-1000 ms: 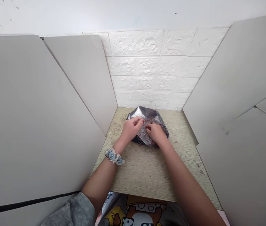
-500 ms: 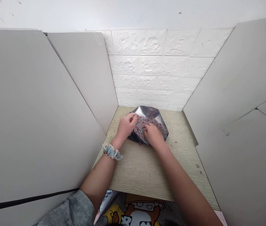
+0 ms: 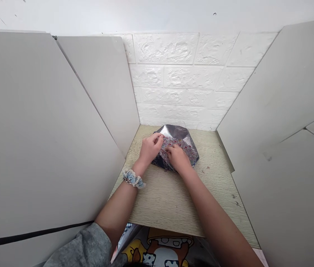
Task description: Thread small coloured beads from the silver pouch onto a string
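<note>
A dark bag with a shiny silver lining lies opened out on the wooden tabletop, close to the brick-pattern wall. Small multicoloured beads, mostly pale with some red ones, are heaped on the lining. At the bag's left edge, my left hand is closed, thumb and fingertips pinched together; what sits between them is too small to name. My right hand rests over the beads with its fingers bent and fingertips together among them. Whether it holds a bead is hidden.
Grey-white panels stand on the left, and another panel on the right. Two small metal fittings are at the tabletop's right edge. Tiny reddish bits lie right of the bag.
My right hand has shifted slightly left over the beads. My left hand keeps its pinch at the bag's edge, and the view has moved a little.
</note>
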Available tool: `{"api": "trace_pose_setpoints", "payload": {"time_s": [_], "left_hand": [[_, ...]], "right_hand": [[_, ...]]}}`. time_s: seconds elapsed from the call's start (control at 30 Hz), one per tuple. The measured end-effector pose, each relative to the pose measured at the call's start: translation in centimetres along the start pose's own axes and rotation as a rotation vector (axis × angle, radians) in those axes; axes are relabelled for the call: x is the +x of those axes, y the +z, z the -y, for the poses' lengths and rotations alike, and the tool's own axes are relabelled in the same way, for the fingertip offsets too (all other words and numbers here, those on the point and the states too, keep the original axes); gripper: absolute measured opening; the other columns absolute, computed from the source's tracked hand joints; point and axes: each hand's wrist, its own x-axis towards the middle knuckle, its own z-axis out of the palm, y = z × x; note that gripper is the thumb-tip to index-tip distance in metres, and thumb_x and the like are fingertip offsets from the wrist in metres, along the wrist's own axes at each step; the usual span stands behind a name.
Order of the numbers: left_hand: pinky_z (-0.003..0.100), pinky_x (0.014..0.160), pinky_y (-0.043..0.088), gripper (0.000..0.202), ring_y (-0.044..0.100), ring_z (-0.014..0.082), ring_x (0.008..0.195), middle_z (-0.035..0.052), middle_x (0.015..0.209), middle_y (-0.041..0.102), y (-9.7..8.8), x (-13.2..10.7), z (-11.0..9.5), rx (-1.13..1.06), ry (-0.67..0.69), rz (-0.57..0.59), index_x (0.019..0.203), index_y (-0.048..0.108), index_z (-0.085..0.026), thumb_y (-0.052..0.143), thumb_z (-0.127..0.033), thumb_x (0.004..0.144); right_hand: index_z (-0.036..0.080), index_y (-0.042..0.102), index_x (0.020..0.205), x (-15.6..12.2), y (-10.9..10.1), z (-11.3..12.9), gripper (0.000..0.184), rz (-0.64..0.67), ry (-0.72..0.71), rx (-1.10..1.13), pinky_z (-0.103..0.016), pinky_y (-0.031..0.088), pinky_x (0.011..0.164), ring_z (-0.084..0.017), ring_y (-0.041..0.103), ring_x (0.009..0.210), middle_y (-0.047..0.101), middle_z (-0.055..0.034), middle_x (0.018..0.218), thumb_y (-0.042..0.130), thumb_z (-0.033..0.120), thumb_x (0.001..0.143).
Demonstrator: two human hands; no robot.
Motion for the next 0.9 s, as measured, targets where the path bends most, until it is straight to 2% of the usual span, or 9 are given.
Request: {"api": "trace_pose_setpoints", "payload": {"time_s": [0.3, 0.53, 0.73, 0.83, 0.9], "left_hand": [[0.021, 0.05, 0.028, 0.027, 0.038, 0.0079, 0.048, -0.0028, 0.052, 0.048, 0.29, -0.19, -0.31, -0.037, 0.0, 0.061, 0.069, 0.059, -0.016, 0.039, -0.033, 0.075], [0.021, 0.052, 0.029, 0.024, 0.039, 0.0082, 0.051, -0.0024, 0.055, 0.049, 0.6, -0.23, -0.47, -0.074, 0.012, 0.076, 0.066, 0.057, -0.016, 0.038, -0.029, 0.075], [0.022, 0.05, 0.029, 0.022, 0.036, 0.0087, 0.05, -0.0034, 0.049, 0.038, 0.17, -0.29, -0.39, -0.144, 0.02, 0.067, 0.056, 0.045, -0.016, 0.035, -0.02, 0.074], [0.023, 0.056, 0.035, 0.02, 0.045, 0.0105, 0.059, -0.0007, 0.058, 0.048, -0.01, -0.39, -0.65, -0.171, 0.037, 0.044, 0.054, 0.045, -0.016, 0.036, -0.017, 0.072], [0.025, 0.068, 0.038, 0.02, 0.05, 0.0131, 0.074, 0.0027, 0.074, 0.054, -0.17, -0.41, -0.94, -0.173, 0.071, -0.037, 0.053, 0.048, -0.016, 0.039, -0.016, 0.071]], "right_hand": [[0.019, 0.058, 0.087, -0.09, -0.18, -0.32, 0.028, 0.014, 0.033, -0.003, -0.025, 0.034, 0.065, -0.016, 0.05, 0.084, 0.051, -0.007, 0.092, 0.03, 0.021, 0.083], [0.019, 0.056, 0.091, -0.26, -0.11, -0.59, 0.027, 0.012, 0.021, 0.012, -0.025, 0.034, 0.068, -0.015, 0.049, 0.085, 0.051, -0.0069, 0.094, 0.031, 0.019, 0.081], [0.02, 0.057, 0.09, -0.19, -0.01, -0.7, 0.025, -0.002, 0.014, 0.019, -0.024, 0.034, 0.069, -0.015, 0.049, 0.085, 0.052, -0.0062, 0.093, 0.033, 0.019, 0.08], [0.02, 0.057, 0.091, -0.15, -0.08, -0.69, 0.025, 0.013, 0.024, 0.027, -0.024, 0.034, 0.071, -0.015, 0.049, 0.088, 0.052, -0.0062, 0.092, 0.035, 0.019, 0.08], [0.02, 0.057, 0.091, -0.13, -0.14, -0.68, 0.025, 0.018, 0.028, 0.025, -0.024, 0.034, 0.072, -0.015, 0.049, 0.089, 0.052, -0.0064, 0.093, 0.035, 0.019, 0.08]]}}
